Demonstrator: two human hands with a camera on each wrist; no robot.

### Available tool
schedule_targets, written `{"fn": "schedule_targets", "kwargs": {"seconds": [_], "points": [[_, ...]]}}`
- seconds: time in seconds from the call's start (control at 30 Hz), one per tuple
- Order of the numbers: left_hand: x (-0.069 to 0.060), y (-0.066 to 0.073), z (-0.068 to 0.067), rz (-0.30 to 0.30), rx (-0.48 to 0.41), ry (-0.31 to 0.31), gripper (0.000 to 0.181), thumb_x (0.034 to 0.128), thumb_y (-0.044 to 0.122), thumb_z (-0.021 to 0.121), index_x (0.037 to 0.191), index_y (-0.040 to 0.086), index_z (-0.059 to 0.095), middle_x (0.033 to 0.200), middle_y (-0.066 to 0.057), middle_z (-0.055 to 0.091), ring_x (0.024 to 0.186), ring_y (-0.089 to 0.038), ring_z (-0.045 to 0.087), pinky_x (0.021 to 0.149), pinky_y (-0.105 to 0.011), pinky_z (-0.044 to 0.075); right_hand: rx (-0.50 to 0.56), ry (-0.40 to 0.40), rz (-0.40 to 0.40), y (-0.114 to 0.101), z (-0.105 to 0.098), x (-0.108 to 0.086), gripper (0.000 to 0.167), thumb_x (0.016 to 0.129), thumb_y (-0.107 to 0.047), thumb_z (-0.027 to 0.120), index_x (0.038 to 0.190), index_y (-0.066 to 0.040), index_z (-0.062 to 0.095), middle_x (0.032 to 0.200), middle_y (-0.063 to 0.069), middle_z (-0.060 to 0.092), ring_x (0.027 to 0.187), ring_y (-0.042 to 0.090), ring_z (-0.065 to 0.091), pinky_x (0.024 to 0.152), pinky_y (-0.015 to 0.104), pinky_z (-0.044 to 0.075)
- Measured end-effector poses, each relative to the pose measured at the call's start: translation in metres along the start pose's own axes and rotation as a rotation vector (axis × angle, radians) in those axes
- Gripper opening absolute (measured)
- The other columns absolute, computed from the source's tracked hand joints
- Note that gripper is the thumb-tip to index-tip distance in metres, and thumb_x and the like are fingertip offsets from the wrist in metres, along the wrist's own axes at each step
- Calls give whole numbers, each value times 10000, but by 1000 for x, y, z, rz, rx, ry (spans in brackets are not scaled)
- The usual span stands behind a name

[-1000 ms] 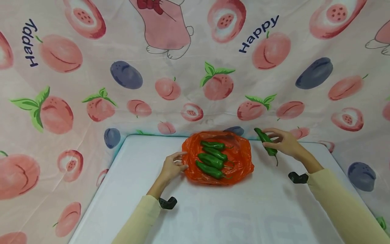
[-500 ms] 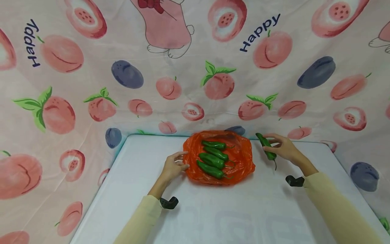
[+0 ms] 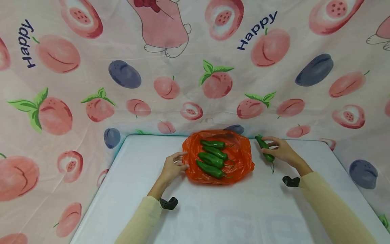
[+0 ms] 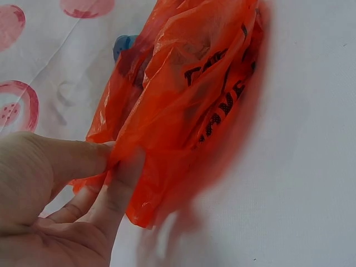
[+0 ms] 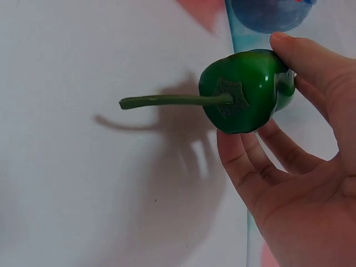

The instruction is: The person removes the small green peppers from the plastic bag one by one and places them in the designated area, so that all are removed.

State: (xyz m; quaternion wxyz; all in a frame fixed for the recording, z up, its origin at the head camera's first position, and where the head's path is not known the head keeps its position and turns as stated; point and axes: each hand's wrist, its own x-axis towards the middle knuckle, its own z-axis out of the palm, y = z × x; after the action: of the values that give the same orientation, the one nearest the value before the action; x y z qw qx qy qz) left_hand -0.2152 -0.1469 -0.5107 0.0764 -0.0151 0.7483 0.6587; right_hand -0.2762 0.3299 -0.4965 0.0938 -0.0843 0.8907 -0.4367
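"Since the fruit-print cloth [image 3: 175, 71] fills the back and sides, what sits in front of it?"

"A white tabletop [image 3: 213, 206]."

"And on that?"

"An orange-red plastic bag [image 3: 242, 157], near the back edge. The left wrist view shows dark lettering on its side."

"What about the hands?"

"The left hand [image 3: 171, 167] pinches the bag's left edge between thumb and fingers. The right hand [image 3: 282, 150] is right of the bag, its thumb and fingers gripping a green pepper [image 3: 264, 147]."

"Is that pepper on the tabletop?"

"Its near end is off it: in the right wrist view, the shadow falls apart from it. I can't tell about the far tip."

"Any more?"

"Four other peppers [image 3: 211, 160] lie in a row within the bag's outline, stems to the right. Inside or on top, I can't tell."

"Smallest thing?"

"The gripped pepper's stem [image 5: 172, 100], thin and slightly bent."
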Motion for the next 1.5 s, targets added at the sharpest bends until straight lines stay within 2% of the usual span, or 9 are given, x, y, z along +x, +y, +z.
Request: {"fn": "schedule_targets", "kwargs": {"seconds": [0.2,0.4,0.6,0.77,0.97,1.23,1.5], "points": [[-2,3,0,-1,-6,-6,555,867,-114,747,1386,34,617,1174,-199,586,812,-174,670,787,-431,619,-28,-7,36,6,3,5,654,955,-351,751,1497,-82,502,1436,305,486,1291,499,482,953,557,545],[1,-3,-1,-8,-23,-15,554,868,-110,749,1386,41,621,1177,-207,588,808,-173,671,760,-375,621,-43,-5,69,8,6,7,663,954,-350,752,1497,-63,501,1430,320,484,1283,506,481,953,548,548],[2,-5,-1,-10,-21,-4,559,859,-114,756,1378,53,632,1163,-193,594,796,-164,673,749,-368,622,-68,-7,89,7,7,7,672,942,-358,765,1477,-40,510,1365,356,530,1246,508,516,942,539,555],[2,-7,0,-6,-35,-6,557,856,-129,750,1375,34,629,1148,-190,604,784,-159,675,726,-361,621,-86,-43,73,7,4,7,678,938,-366,769,1468,-25,518,1351,362,546,1228,497,539,930,527,561],[2,-9,-1,-5,-43,-5,545,861,-136,740,1370,27,631,1157,-200,592,778,-159,670,723,-355,621,-78,-90,48,7,1,7,635,948,-303,764,1459,-11,525,1325,359,569,1178,456,582,864,451,586],[1,-6,-1,-14,-53,3,554,853,-136,748,1366,43,640,1144,-171,599,788,-163,678,740,-380,623,-75,-93,48,9,1,9,614,954,-299,757,1458,-30,534,1333,358,559,1181,453,577,855,448,590],[2,-7,0,-10,-43,0,538,866,-135,736,1370,20,630,1168,-205,590,803,-155,681,740,-383,623,-77,-83,48,9,1,7,610,960,-309,749,1457,-29,536,1332,354,562,1157,443,595,858,449,588]]}}
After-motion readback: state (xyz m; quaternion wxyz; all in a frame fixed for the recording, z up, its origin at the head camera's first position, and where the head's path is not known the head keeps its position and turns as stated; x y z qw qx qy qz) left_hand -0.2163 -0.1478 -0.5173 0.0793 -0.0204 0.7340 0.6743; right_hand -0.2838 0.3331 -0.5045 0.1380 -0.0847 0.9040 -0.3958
